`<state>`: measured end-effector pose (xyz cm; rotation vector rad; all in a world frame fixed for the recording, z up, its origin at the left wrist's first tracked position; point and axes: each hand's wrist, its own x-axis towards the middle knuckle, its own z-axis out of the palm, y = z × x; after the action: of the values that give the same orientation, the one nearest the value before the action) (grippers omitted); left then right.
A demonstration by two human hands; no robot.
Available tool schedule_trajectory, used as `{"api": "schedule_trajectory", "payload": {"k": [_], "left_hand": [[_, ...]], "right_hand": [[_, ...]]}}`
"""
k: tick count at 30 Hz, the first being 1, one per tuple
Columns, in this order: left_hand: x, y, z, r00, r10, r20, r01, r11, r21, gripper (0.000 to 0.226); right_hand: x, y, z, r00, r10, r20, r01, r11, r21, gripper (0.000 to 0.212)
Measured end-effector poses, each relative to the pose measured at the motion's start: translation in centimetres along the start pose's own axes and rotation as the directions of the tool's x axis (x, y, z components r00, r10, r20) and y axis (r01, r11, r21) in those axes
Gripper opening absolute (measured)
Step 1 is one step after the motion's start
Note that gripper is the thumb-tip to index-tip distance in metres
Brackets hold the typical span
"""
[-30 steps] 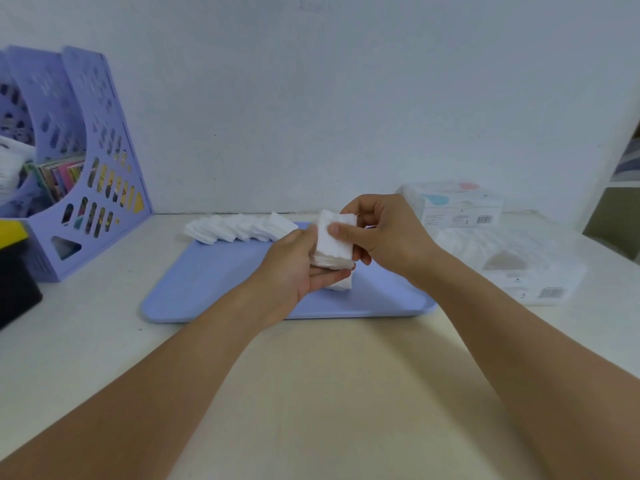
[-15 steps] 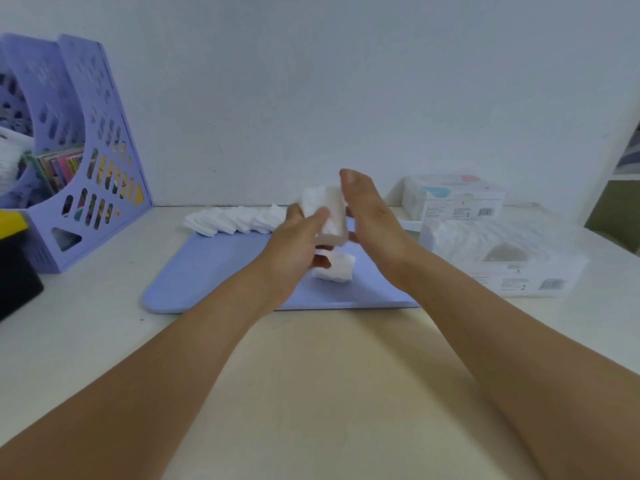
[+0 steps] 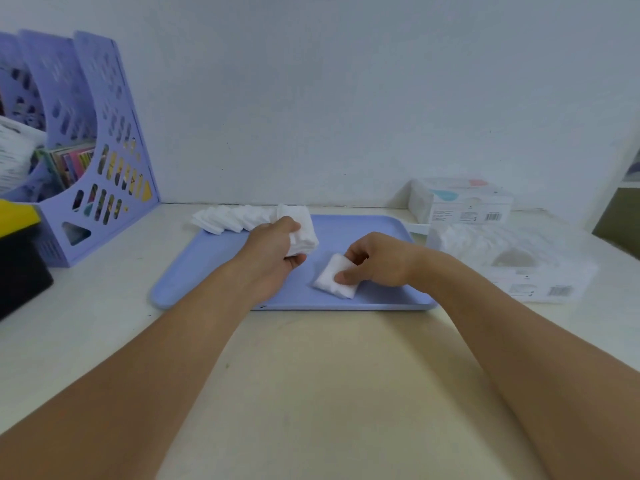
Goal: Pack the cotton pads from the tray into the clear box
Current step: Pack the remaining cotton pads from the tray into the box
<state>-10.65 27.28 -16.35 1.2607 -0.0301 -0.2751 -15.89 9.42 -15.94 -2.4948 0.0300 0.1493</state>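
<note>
— How are the person's hands placed?

— Both forearms reach forward over the table (image 3: 311, 393) to the blue tray (image 3: 214, 265). The left hand (image 3: 273, 251) is held above the tray's middle, fingers curled round a stack of cotton pads (image 3: 303, 230), which it grips from the side. The right hand (image 3: 375, 263) is lower, knuckles up, with its thumb and fingers pinching a smaller pile of pads (image 3: 334, 280) that lies flat on the tray.

— Where are the other pads?

— A fanned row of pads (image 3: 232, 220) lies across the tray's far left corner, partly over the rim and onto the table.

— And the containers?

— The clear box (image 3: 512, 261) stands just right of the tray, filled with white pads seen through its walls, barcode label facing front. Behind it is a second, closed box (image 3: 460, 202) with pink and blue marks on top, against the wall. At far left a lilac file rack (image 3: 104, 174) holds colourful booklets, and a black and yellow object (image 3: 17, 258) sits before it.
</note>
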Motion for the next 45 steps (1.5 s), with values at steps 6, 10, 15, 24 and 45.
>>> {"api": "schedule_trajectory", "payload": {"k": [6,10,15,24,45], "left_hand": [[0.2,-0.6,0.0,1.000,0.030,-0.009,-0.028,0.989,0.148,0.039],[-1.5,-0.5,1.0,0.963,-0.012,0.268,-0.052,0.971,0.232,0.028],[-3.0,-0.4,2.1,0.918,-0.041,0.395,-0.057,0.971,0.231,0.036],[-3.5,-0.5,2.0,0.919,-0.071,0.389,-0.009,0.980,0.199,0.040],[-2.9,-0.9,4.3,0.938,0.299,0.175,-0.334,0.914,0.230,0.041]], "right_hand": [[-1.6,-0.2,-1.6,0.959,-0.235,-0.157,0.282,0.825,0.490,0.032],[-2.5,-0.5,-3.4,0.920,-0.353,-0.170,0.374,0.662,0.649,0.039],[-2.9,-1.0,-3.1,0.906,-0.355,-0.229,0.421,0.800,0.428,0.014],[-2.7,-1.1,-2.9,0.911,-0.342,-0.231,0.389,0.898,0.207,0.014],[-4.9,-1.8,-3.9,0.910,-0.273,-0.311,0.402,0.767,0.500,0.036]]}}
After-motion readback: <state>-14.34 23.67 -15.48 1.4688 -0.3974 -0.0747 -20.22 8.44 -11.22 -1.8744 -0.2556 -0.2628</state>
